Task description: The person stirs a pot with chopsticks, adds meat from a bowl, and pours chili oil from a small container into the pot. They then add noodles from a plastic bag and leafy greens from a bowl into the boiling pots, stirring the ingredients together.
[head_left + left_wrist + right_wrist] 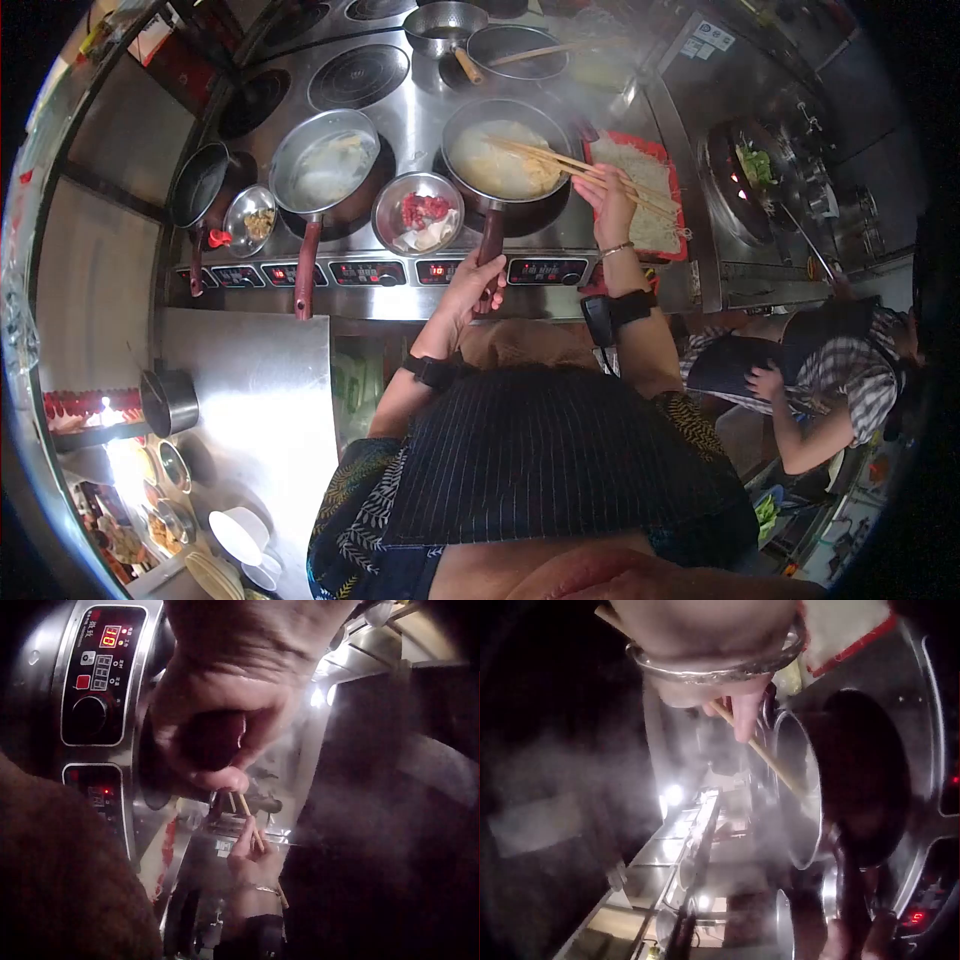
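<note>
Pinstriped dark cloth (560, 450) filled the lower foreground of the head view. Beyond it, a steel stove (425, 105) bore several pans, with a steel table (270, 400) adjoining at lower left. The steaming pan (505, 104), on the stove near its front edge, contained cloudy liquid and yellowish food (540, 177), possibly noodles, though vapour blurred the detail. Left of it stood the second pan (290, 200), likewise holding pale contents. Just right of the steaming pan lay a red tray (684, 232) of fine white strands. Between the two pans, a metal bowl (378, 226) held red and pale pieces. The left hand (477, 287) was closed round the dark handle (492, 235) of the steaming pan; the right hand (607, 195) pinched wooden chopsticks (550, 155), whose tips reached inside that pan. Around the right wrist sat a thin bracelet (616, 249).
</note>
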`<action>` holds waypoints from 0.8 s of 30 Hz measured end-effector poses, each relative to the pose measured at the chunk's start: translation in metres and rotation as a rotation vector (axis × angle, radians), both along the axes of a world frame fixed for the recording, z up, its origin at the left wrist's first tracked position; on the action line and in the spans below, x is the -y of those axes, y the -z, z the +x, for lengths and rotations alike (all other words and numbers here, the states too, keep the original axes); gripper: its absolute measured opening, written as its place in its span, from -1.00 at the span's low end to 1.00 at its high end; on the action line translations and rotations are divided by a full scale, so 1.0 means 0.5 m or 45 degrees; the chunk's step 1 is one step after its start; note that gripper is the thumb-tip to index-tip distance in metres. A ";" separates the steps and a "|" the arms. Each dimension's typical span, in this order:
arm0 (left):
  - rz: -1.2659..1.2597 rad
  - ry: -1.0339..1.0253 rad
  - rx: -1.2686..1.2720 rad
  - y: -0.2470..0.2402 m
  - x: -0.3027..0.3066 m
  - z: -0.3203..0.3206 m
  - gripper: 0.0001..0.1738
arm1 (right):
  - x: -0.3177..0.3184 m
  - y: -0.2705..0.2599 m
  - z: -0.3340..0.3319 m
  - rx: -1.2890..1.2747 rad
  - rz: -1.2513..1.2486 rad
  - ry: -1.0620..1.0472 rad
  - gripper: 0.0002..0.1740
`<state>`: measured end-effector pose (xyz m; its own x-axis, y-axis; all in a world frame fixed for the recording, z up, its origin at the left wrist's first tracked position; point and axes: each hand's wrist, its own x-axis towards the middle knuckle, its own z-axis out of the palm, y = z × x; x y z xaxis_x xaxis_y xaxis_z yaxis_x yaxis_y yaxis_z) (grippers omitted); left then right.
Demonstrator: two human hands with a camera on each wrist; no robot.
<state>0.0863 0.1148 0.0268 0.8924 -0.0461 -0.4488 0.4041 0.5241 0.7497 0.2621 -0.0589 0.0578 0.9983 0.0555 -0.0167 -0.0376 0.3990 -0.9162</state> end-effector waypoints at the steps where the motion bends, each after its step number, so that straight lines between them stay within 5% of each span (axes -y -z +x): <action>1: -0.010 -0.005 0.002 -0.002 0.001 -0.001 -0.73 | 0.006 -0.004 0.000 0.001 0.000 0.000 -0.71; 15: -0.021 -0.008 0.014 -0.007 0.000 -0.001 -0.74 | 0.066 -0.082 -0.022 0.100 0.217 0.138 -0.72; 24: -0.012 0.038 -0.003 -0.003 -0.003 0.000 -0.69 | -0.067 -0.187 -0.060 0.220 0.307 -0.084 -0.69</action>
